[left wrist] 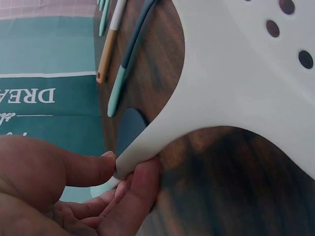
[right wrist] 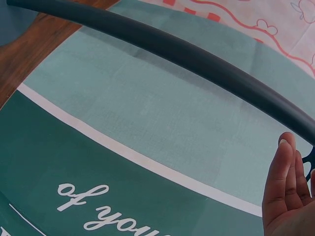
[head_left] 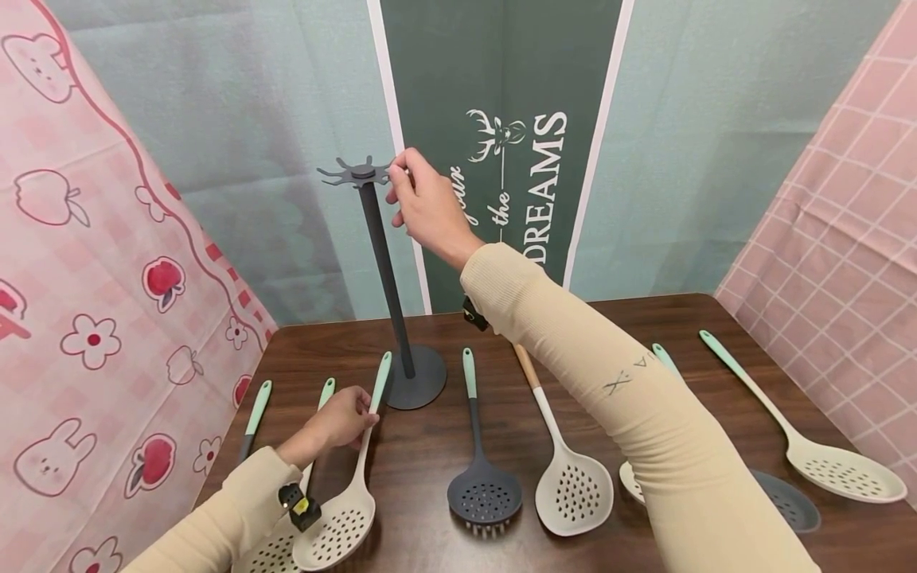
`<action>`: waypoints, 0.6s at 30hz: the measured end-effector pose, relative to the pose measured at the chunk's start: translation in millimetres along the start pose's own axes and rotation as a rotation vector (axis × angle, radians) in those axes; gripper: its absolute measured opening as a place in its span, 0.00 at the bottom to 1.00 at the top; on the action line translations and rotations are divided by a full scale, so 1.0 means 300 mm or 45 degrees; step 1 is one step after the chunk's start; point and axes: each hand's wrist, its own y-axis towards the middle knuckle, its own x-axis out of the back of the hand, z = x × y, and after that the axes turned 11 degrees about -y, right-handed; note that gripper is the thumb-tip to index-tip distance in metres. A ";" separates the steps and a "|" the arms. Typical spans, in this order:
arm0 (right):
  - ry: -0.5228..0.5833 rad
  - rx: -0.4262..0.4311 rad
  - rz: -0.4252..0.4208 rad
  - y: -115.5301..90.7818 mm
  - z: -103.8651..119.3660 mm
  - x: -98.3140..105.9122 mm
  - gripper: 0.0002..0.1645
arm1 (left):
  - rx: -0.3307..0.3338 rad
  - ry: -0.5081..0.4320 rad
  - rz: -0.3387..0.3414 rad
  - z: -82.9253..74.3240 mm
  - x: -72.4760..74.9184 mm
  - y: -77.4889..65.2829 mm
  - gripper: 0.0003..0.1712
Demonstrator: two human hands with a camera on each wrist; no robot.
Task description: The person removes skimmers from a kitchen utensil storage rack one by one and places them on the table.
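Note:
My left hand (head_left: 344, 418) pinches the shaft of a cream skimmer (head_left: 340, 521), just below its mint handle. In the left wrist view, thumb and fingers sit on the narrow shaft of the skimmer (left wrist: 211, 88), behind its perforated head. Up high, my right hand (head_left: 430, 203) pinches the tip of one hook on the dark utensil stand (head_left: 387, 278). Several thin hooks (head_left: 361, 173) spread from the stand's top, and its round base (head_left: 424, 386) rests on the table. In the right wrist view the post (right wrist: 182, 56) runs diagonally above the fingers (right wrist: 280, 172).
Right of the stand lie a dark pasta server (head_left: 485, 485), a white skimmer (head_left: 573, 497) with a wooden handle, and a cream slotted spoon (head_left: 845, 473). My right sleeve partly covers a grey perforated utensil (head_left: 791, 501). Another mint handle (head_left: 260, 406) lies at far left.

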 end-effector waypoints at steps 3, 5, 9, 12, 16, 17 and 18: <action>0.005 -0.002 0.003 -0.001 0.000 0.001 0.10 | 0.025 -0.004 -0.001 0.008 -0.009 -0.002 0.08; 0.009 -0.004 0.005 -0.001 0.000 0.001 0.10 | 0.028 -0.017 -0.001 0.012 -0.015 -0.005 0.08; 0.014 -0.003 0.007 -0.002 0.000 0.002 0.11 | 0.013 -0.045 -0.004 0.020 -0.028 -0.009 0.07; 0.012 0.001 0.004 -0.002 0.000 0.002 0.10 | 0.011 -0.054 -0.003 0.024 -0.036 -0.007 0.07; 0.013 0.004 0.006 -0.001 0.001 0.003 0.11 | 0.024 -0.043 -0.003 0.032 -0.044 -0.002 0.07; 0.013 0.004 0.006 -0.001 0.001 0.003 0.12 | 0.027 -0.042 -0.004 0.034 -0.045 -0.002 0.07; 0.013 0.004 0.007 -0.001 0.001 0.004 0.12 | 0.029 -0.040 -0.003 0.035 -0.046 -0.001 0.07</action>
